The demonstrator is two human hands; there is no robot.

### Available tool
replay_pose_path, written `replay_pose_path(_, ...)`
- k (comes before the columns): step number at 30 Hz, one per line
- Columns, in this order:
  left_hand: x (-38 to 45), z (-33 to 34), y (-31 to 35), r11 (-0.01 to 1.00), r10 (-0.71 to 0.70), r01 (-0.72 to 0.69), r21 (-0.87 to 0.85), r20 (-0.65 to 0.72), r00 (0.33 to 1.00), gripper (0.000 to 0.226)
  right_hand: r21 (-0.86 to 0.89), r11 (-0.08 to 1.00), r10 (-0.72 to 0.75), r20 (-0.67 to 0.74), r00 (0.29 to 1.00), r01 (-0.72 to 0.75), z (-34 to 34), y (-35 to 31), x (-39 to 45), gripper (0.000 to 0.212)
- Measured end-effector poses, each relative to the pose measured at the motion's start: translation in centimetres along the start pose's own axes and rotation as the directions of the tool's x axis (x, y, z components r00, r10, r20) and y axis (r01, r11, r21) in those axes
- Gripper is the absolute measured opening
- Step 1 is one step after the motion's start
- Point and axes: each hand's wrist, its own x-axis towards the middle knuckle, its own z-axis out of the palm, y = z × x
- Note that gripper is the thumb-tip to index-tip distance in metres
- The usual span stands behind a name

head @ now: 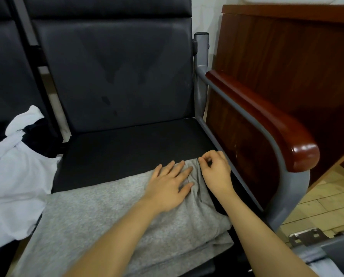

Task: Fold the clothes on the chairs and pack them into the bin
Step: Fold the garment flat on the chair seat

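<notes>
Cloth is the matter here: a grey garment [111, 212], soft knit, light and limp, lies partly folded across the seat [127, 148] at lower centre. The left hand [169, 186] presses flat on it, fingers spread. The right hand [215, 170] pinches its far edge between thumb and curled fingers. It will likely sag unless held by edges or corners. White clothes [13, 186] wait at left.

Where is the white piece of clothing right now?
In the head view, the white garment lies crumpled at the left edge, on the neighbouring seat beside the grey garment that both hands are working on.
</notes>
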Motion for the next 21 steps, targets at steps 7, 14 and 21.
replay_pose_path(7, -0.4, -0.4, -0.4, 0.992, -0.018, 0.006, -0.129, -0.088, 0.996, 0.052, 0.013, 0.999, -0.051, 0.096, 0.994, 0.05, -1.1, 0.5, -2.9, 0.007)
replay_pose_path(14, -6.1, -0.5, 0.9, 0.978, -0.044, 0.011, -0.208, -0.152, 0.987, 0.052, -0.171, 0.982, -0.048, 0.179, 0.983, 0.079, -3.3, 0.4, -7.0, 0.011)
replay_pose_path(21, -11.5, -1.2, 4.3, 0.981, 0.061, -0.092, -0.171, -0.178, 0.982, 0.047, -0.307, 0.951, 0.093, 0.181, 0.979, -0.033, -6.5, 0.0, -11.6, 0.014)
